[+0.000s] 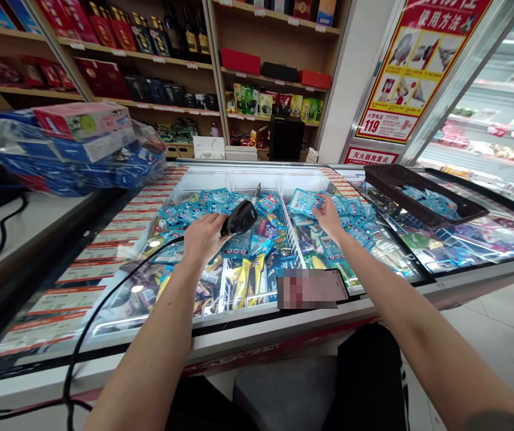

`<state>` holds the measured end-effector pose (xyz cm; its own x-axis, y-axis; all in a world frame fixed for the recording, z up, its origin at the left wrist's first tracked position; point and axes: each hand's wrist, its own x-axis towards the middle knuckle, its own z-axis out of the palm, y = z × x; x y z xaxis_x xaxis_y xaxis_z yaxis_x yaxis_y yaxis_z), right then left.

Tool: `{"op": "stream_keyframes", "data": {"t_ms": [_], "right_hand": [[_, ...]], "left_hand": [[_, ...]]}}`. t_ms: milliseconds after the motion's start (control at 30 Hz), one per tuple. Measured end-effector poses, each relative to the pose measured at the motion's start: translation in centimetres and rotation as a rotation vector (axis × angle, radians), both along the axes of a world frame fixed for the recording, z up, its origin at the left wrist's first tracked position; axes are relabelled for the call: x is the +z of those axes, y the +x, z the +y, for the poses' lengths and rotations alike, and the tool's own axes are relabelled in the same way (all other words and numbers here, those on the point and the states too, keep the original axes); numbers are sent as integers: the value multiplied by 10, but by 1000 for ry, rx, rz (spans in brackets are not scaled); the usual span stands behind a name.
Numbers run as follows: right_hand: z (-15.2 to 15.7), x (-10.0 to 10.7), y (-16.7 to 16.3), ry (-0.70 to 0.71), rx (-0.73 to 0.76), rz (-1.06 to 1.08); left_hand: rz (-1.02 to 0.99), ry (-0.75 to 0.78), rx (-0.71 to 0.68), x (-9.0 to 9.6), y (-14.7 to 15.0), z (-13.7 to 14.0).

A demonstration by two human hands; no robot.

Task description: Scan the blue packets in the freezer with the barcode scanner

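Note:
My left hand [203, 239] is wrapped round the handle of a black barcode scanner [242, 218], its head pointing right over the glass of a chest freezer. A black cable [104, 299] trails from the scanner down the left side. In my right hand [327, 214] a light-blue packet [304, 202] is pinched by its right edge. More blue packets [359, 233] lie spread around both hands on the glass, several of them overlapping. Below me, at the front rim, rests a phone [313, 288] with a blurred screen.
Through the glass, wrapped ice creams [250, 281] show between white wire dividers [295, 239]. A brown plastic basket [467, 211] with blue packets stands to the right. Plastic-wrapped boxes [81, 146] sit on the left counter. Shelves [203, 63] of bottles and boxes line the back.

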<state>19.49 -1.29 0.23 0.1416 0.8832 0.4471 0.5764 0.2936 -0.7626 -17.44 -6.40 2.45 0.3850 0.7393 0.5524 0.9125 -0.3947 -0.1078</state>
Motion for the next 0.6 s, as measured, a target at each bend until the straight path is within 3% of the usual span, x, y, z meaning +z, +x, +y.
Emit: {"op": "stream_keyframes", "data": {"t_ms": [200,400,500,600], "right_hand": [[-21,1,35,-60,-220,-284],[-37,12,5,-12,-489,-626],[-42,20,-21,25,-394,-692],[-45,19,-52,0,-138,-758]], "left_hand": [[-28,24,32,0,1,-2],[-14,-16,40,9,1,-3],[0,-6,53,16,-3,-4],[-5,17,86,17,-12,-9]]}}
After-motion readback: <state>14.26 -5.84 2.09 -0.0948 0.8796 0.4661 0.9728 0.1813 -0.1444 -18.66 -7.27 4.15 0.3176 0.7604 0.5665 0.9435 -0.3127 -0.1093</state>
